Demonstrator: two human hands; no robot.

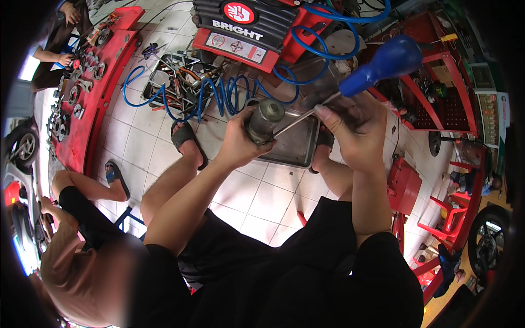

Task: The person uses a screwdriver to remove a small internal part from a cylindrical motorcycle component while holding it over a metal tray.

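Both arms raised forward, left hand (240, 143) and right hand (355, 131) clenched.

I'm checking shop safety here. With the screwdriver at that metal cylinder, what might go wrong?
The screwdriver tip bears on the cylinder, which only the left hand holds; a slip might jab the fingers. If the cylinder drops, it could miss the tray and hit the sandalled feet beside it.

A grey metal cylinder (264, 121) sits tilted within the left fingers, while a blue-handled screwdriver (377, 68) angles from the right fingers into its top.
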